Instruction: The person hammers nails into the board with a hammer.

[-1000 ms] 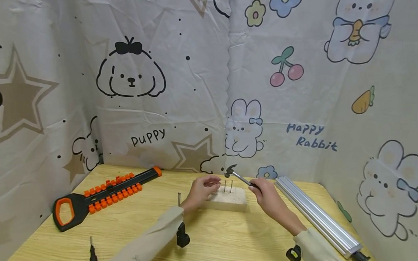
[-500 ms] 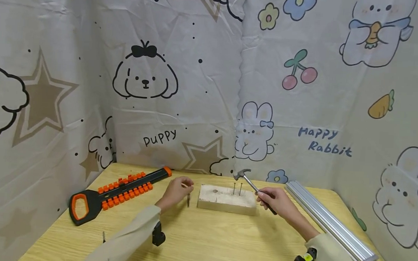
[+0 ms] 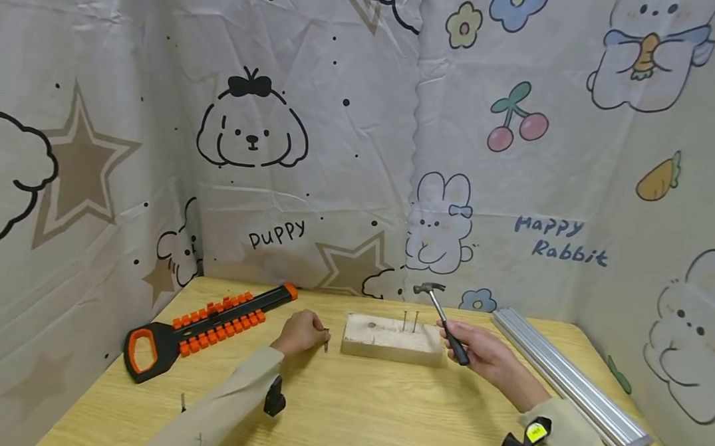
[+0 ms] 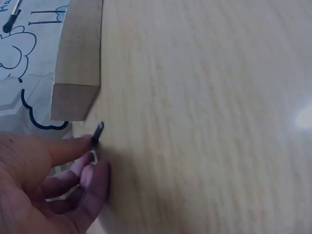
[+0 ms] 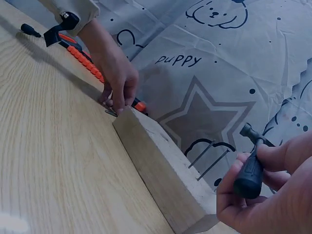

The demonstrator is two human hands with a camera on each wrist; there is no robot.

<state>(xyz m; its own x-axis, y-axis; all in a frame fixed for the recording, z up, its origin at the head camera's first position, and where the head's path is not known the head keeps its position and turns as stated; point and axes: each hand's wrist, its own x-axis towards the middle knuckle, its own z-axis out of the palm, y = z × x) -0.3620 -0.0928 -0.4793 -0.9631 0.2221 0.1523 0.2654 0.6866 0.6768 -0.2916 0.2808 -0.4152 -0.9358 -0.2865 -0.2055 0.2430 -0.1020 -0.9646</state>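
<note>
"What have you got there?"

"A nail (image 4: 99, 129), pinched in my left grip (image 3: 301, 333). It's down at the counter (image 3: 355, 409), just beside the left end of the wooden block (image 3: 390, 349) but apart from it. Whether it's lifted off, I can't tell."

"And on the other side?"

"My right grip (image 3: 485, 353) is curled round the handle of the hammer (image 3: 456, 347), head up, near the block's right end."

"Which step is this, then?"

"I'd call it getting hold of a nail. Two others (image 5: 202, 154) stand in the block, much of their length showing."

"And the next move?"

"Probably calls for a firm pinch and a straight lift, then setting the point upright on the block, hammer kept aside until it's steady."
</note>
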